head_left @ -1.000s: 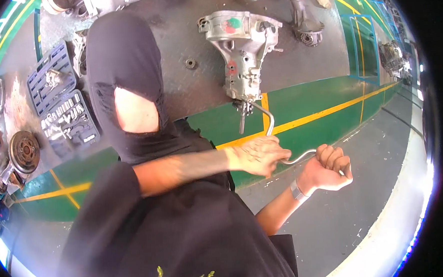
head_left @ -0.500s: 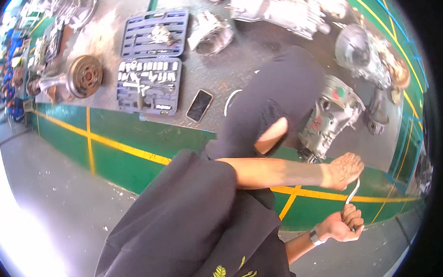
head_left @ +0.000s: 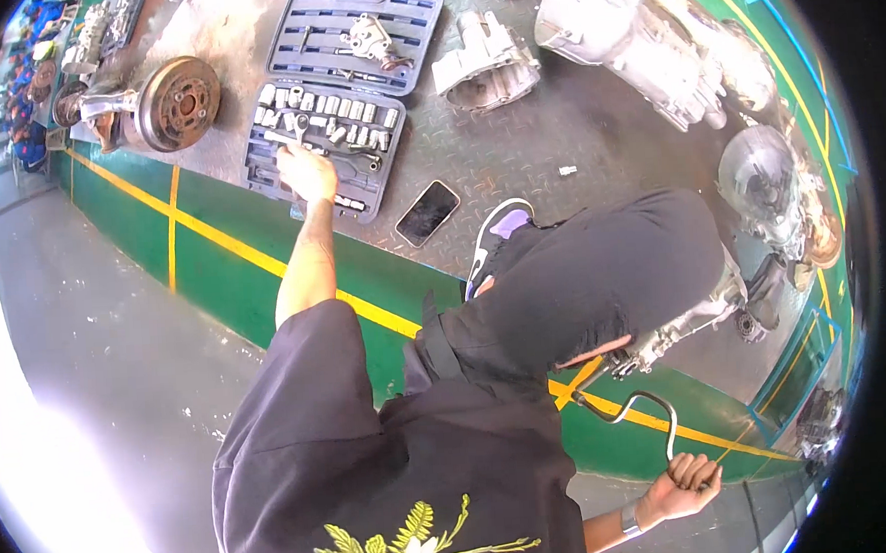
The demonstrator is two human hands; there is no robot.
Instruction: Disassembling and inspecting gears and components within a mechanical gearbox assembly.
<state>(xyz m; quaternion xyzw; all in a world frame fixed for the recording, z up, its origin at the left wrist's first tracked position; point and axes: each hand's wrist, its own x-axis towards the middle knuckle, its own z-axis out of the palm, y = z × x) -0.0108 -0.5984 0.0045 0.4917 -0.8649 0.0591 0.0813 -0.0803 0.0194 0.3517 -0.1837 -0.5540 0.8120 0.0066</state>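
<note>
My left hand (head_left: 304, 170) reaches far out to the open blue socket case (head_left: 343, 91) on the steel floor plate. Its fingers rest among the sockets in the near tray, and whether they grip one is hidden. My right hand (head_left: 682, 484) is closed around the end of a bent metal crank handle (head_left: 653, 406) at the lower right. The crank's other end runs up to a grey gearbox (head_left: 691, 319), which my black-trousered knee (head_left: 603, 268) partly hides.
A dark phone (head_left: 427, 212) lies beside the case, near my shoe (head_left: 493, 236). A rusty brake drum (head_left: 179, 100) sits at the left, with aluminium housings (head_left: 487, 66) and larger gearboxes (head_left: 651, 35) at the back. A yellow line (head_left: 231, 248) crosses the green floor strip.
My left hand has let go of the crank and stretched out to the socket case. My right hand still holds the crank. The view has swung toward the tools.
</note>
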